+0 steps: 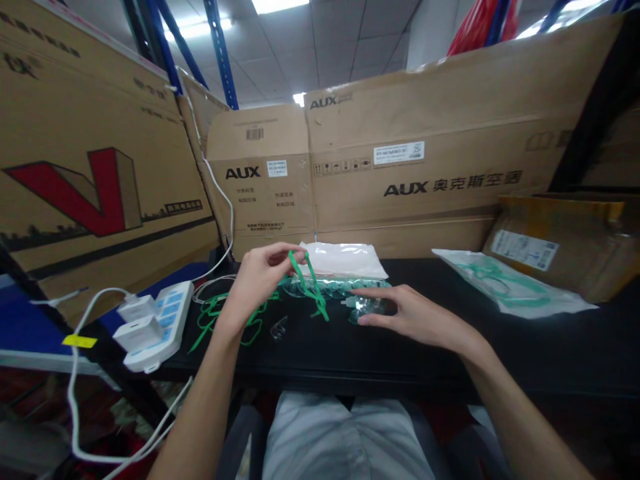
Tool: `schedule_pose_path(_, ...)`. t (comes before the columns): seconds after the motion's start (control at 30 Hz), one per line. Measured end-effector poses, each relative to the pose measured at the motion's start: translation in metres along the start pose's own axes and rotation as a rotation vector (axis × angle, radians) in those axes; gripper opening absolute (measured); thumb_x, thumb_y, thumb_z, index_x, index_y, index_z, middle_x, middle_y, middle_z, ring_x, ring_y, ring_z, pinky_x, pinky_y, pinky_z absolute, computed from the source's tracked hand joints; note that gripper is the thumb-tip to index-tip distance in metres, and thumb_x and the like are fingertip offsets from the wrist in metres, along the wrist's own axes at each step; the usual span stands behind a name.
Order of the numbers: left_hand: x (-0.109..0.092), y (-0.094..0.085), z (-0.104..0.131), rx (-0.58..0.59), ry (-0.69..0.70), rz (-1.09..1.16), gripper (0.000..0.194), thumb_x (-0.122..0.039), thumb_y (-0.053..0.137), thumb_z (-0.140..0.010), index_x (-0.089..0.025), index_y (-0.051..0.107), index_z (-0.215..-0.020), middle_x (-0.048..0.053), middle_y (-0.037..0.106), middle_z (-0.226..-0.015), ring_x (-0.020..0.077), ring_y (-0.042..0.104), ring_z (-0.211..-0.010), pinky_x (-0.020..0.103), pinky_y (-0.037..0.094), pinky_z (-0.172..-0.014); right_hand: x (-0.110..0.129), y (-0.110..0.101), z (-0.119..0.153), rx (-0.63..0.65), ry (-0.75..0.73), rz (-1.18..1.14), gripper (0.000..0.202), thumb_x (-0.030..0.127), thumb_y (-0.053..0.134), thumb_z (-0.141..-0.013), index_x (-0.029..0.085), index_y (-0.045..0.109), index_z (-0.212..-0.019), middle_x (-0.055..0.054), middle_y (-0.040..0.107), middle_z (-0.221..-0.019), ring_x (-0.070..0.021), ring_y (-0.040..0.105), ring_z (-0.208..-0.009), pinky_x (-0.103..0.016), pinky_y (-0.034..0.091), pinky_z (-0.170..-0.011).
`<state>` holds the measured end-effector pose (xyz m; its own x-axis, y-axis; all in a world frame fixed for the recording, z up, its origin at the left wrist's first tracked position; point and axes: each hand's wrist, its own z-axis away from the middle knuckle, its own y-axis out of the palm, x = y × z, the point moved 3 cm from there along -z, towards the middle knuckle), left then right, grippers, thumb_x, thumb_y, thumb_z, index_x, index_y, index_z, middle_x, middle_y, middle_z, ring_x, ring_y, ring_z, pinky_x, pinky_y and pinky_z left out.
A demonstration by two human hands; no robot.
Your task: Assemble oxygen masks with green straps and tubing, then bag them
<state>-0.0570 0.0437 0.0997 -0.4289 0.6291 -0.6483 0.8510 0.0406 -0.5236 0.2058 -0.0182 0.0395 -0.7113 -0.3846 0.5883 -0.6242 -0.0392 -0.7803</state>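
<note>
My left hand [267, 273] is raised above the black table, thumb and fingertips pinched on a green ribbon [311, 287]. The ribbon hangs in a loop, with a knot near its lower end. My right hand [407, 313] has its thumb and fingers curved around a small clear bottle [369, 307] with a pale, narrow tip pointing left. Behind the bottle lies a row of clear, greenish rounded pieces [335, 287], partly hidden by the ribbon. Loose green ribbons [215, 320] are heaped left of my left wrist. A small clear piece [279, 328] lies between my hands.
A white plastic packet [345, 259] lies at the back. On the right are a clear bag with green cord [515, 283] and a brown carton [560, 233]. A white power strip [167, 320] with plugged-in chargers stands left. Cardboard panels [400, 153] wall the table.
</note>
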Motion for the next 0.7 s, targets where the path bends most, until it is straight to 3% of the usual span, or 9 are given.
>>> schedule_pose_path(0.13,0.034,0.032,0.019,0.399,-0.089,0.013,0.036,-0.044,0.061,-0.090,-0.017,0.077,-0.108,0.005,0.078,-0.090,0.0221,0.071,-0.086,0.029,0.053,-0.080,-0.016,-0.003,0.002,-0.018,0.006,0.108,0.059,0.054,0.070,-0.085,0.029,0.063,-0.138,-0.006,0.075,-0.105,-0.0272,0.068,-0.094,-0.037,0.051,-0.085)
schedule_pose_path(0.2,0.046,0.039,0.023,0.488,-0.099,-0.065,0.032,-0.038,0.058,-0.091,-0.019,0.077,-0.108,0.005,0.078,-0.097,0.0232,0.071,-0.092,0.030,0.053,-0.085,-0.024,0.001,0.002,-0.033,0.010,0.132,0.059,0.053,0.069,-0.085,0.029,0.062,-0.138,-0.007,0.073,-0.115,-0.0294,0.067,-0.105,-0.039,0.050,-0.091)
schedule_pose_path(0.37,0.052,0.035,0.023,0.457,-0.050,-0.327,0.033,-0.021,0.051,-0.090,-0.026,0.078,-0.108,0.001,0.076,-0.116,0.0247,0.067,-0.112,0.031,0.047,-0.099,-0.029,0.014,0.003,-0.066,0.050,0.216,0.063,0.050,0.067,-0.087,0.026,0.054,-0.144,-0.011,0.057,-0.145,-0.0314,0.051,-0.135,-0.042,0.041,-0.111)
schedule_pose_path(0.5,0.037,0.030,0.026,0.355,-0.019,-0.408,0.031,-0.028,0.052,-0.093,-0.026,0.077,-0.111,0.003,0.075,-0.118,0.0266,0.066,-0.110,0.034,0.047,-0.097,-0.018,0.023,0.006,0.002,0.080,0.272,0.062,0.044,0.068,-0.088,0.026,0.051,-0.145,-0.013,0.052,-0.148,-0.0342,0.047,-0.138,-0.044,0.041,-0.112)
schedule_pose_path(0.6,0.022,0.041,0.031,0.434,0.018,-0.326,0.027,-0.036,0.058,-0.093,-0.027,0.077,-0.111,0.002,0.076,-0.112,0.0236,0.067,-0.099,0.030,0.049,-0.088,-0.013,0.026,0.006,0.036,0.085,0.275,0.063,0.045,0.069,-0.088,0.026,0.052,-0.146,-0.013,0.053,-0.147,-0.0353,0.049,-0.137,-0.044,0.042,-0.111)
schedule_pose_path(0.7,0.012,0.061,0.038,0.583,0.063,-0.230,0.025,-0.032,0.065,-0.090,-0.028,0.076,-0.112,0.000,0.075,-0.108,0.0196,0.067,-0.092,0.026,0.048,-0.083,-0.012,0.024,0.006,0.061,0.065,0.277,0.062,0.052,0.065,-0.090,0.026,0.054,-0.145,-0.013,0.054,-0.145,-0.0337,0.051,-0.135,-0.043,0.042,-0.111)
